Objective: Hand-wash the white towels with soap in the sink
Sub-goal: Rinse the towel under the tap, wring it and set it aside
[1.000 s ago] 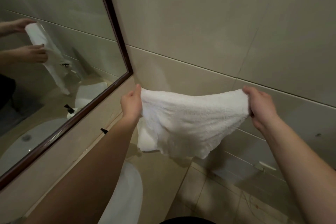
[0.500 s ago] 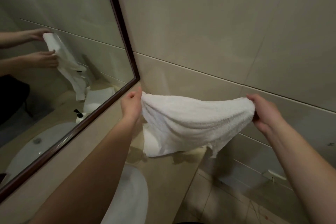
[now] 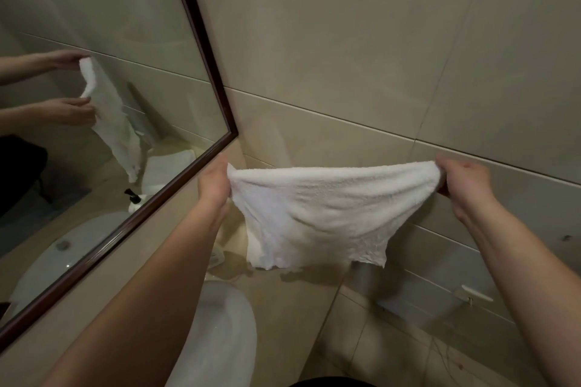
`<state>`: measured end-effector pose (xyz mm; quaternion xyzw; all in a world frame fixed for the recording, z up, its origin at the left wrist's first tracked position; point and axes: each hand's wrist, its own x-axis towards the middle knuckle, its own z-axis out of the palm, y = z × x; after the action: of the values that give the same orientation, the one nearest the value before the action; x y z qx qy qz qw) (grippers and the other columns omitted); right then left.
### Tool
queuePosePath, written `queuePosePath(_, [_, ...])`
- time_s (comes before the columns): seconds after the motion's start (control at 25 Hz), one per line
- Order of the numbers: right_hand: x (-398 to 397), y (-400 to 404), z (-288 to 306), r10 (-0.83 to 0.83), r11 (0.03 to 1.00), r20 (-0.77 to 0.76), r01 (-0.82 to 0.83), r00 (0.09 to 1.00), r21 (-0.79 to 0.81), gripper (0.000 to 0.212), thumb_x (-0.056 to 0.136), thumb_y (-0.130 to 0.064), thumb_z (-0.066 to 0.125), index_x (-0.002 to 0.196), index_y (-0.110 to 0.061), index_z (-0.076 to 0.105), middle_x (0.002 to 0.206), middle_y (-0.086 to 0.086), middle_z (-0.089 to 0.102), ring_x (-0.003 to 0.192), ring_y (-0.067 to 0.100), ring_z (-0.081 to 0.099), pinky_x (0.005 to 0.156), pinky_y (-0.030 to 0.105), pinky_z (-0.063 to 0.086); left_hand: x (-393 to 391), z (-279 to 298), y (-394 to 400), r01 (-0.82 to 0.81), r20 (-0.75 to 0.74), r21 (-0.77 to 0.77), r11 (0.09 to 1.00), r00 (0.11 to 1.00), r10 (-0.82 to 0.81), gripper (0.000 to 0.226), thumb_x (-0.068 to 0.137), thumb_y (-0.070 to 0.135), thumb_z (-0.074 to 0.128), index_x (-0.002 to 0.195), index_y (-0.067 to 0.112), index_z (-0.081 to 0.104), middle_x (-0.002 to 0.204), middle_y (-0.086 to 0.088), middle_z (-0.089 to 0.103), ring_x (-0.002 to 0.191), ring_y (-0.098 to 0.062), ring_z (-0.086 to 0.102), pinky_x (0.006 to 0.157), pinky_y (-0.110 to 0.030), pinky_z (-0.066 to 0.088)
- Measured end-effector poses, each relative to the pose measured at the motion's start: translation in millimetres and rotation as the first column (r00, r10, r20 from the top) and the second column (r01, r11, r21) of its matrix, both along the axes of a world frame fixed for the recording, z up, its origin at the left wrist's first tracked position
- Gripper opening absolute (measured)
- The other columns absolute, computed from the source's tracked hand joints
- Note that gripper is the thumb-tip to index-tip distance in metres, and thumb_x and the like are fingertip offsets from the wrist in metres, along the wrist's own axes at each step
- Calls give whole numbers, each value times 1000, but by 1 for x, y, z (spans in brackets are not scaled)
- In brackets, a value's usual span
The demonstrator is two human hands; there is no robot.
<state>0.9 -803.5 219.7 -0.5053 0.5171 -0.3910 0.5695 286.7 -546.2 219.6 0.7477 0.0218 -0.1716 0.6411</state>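
Observation:
A small white towel [image 3: 317,214] hangs spread in the air in front of the tiled wall. My left hand [image 3: 213,185] grips its upper left corner and my right hand [image 3: 462,185] grips its upper right corner, so its top edge stretches between them. The lower edge hangs loose and ragged. Below my left forearm the white sink [image 3: 220,333] shows its rim on the beige counter [image 3: 292,298]. A pump soap bottle [image 3: 135,199] and a folded white towel [image 3: 169,166] appear only as mirror reflections.
A dark-framed mirror [image 3: 201,50] fills the left side and reflects my hands, the towel and the basin. Beige wall tiles [image 3: 345,56] rise straight ahead. The counter ends at the right, with floor tiles [image 3: 408,349] below.
The view has tilted, so hands and towel sit lower in the frame. The towel's top edge is pulled straighter between my hands. Both grips are unchanged.

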Motion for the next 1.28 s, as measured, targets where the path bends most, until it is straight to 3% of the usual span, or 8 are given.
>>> queuePosePath(0.16, [-5,-4,-1,-16,977,-245,-37,969,-210,30,80,-33,68,72,-5,62,68,8,46,66,17,39,60,34,34,3,0,7,111,204,197,974,967,-151,34,84,27,75,103,14,51,99,-3,57,86,-20,55,72,-32,46])
queuePosePath(0.32, [-6,-3,8,-105,968,-245,42,964,-249,35,66,-37,71,87,-27,45,88,3,51,77,17,46,70,34,40,4,2,11,111,390,281,953,894,-220,9,94,24,62,102,24,57,100,2,59,95,-22,57,79,-34,47])
queuePosePath(0.52, [-2,11,7,133,914,-157,-182,979,-362,11,82,-23,66,92,-28,66,72,-2,51,51,-2,44,58,24,38,11,5,16,406,268,330,852,825,-497,24,88,32,74,109,21,74,116,4,65,102,-10,57,90,-30,45])
queuePosePath(0.64, [-7,4,0,261,815,-430,-436,864,-381,33,84,-18,77,115,-15,69,95,7,56,77,4,53,73,18,40,19,4,22,415,259,581,700,721,-642,48,71,38,88,113,20,72,108,9,62,102,-13,56,84,-29,45])
queuePosePath(0.8, [-8,-1,-6,141,743,-626,-500,767,-445,23,87,-22,74,105,-7,73,96,12,47,85,21,47,77,25,32,24,2,24,262,404,669,696,658,-636,27,82,35,79,99,13,76,101,3,59,99,-20,57,79,-31,46])
queuePosePath(0.92, [-4,1,-6,102,750,-625,-473,774,-463,21,91,-25,68,96,-5,70,102,13,43,94,28,49,84,26,35,28,2,28,286,415,650,704,642,-644,27,87,36,75,99,11,76,130,2,48,115,-13,46,100,-35,41])
queuePosePath(1.08, [9,-9,-4,101,730,-630,-488,770,-479,20,91,-20,69,81,-2,66,132,23,43,130,29,40,104,32,35,17,3,29,428,367,379,821,745,-558,22,95,36,65,89,17,74,92,-3,72,84,-15,66,78,-37,54])
queuePosePath(1.28, [39,-6,8,168,768,-625,-498,762,-402,26,90,-24,65,71,-8,57,64,5,50,71,29,50,58,36,29,12,-4,9,268,281,216,939,904,-323,29,94,40,65,86,14,75,79,-5,73,74,-14,69,68,-31,54])
